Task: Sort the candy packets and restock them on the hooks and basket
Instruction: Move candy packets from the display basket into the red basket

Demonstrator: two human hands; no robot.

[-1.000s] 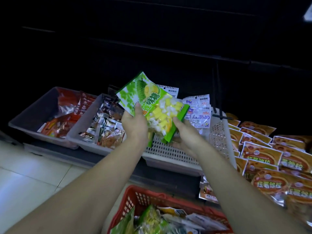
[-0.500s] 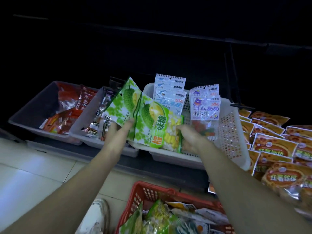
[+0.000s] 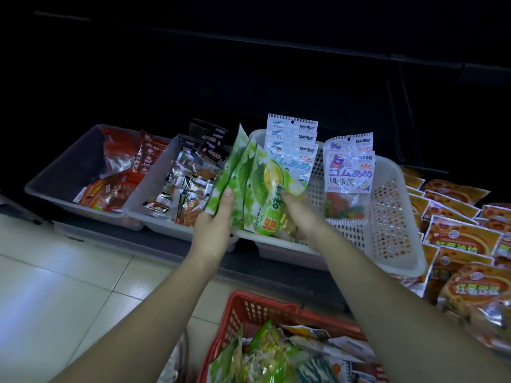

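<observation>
Several green durian candy packets [image 3: 250, 186] stand on edge at the left end of the white perforated basket [image 3: 387, 217]. My left hand [image 3: 214, 225] holds their left side, thumb on the front. My right hand [image 3: 302, 217] grips their lower right part inside the basket. Behind them stand white gummy packets with a shark [image 3: 291, 142], and to the right white gummy packets with a bear [image 3: 349, 167]. A red shopping basket [image 3: 262, 308] of mixed candy packets sits on the floor below my arms.
Two grey bins lie left of the white basket: one with red snack packs [image 3: 69, 175], one with silver and black packs [image 3: 154, 205]. Orange packets [image 3: 464, 236] are stacked at the right. Dark shelving rises behind. Pale floor tiles [image 3: 55, 299] lie at the lower left.
Both hands carried the green packets down from mid-air and into the left end of the white basket, turning them upright. The view has come closer to the shelf.
</observation>
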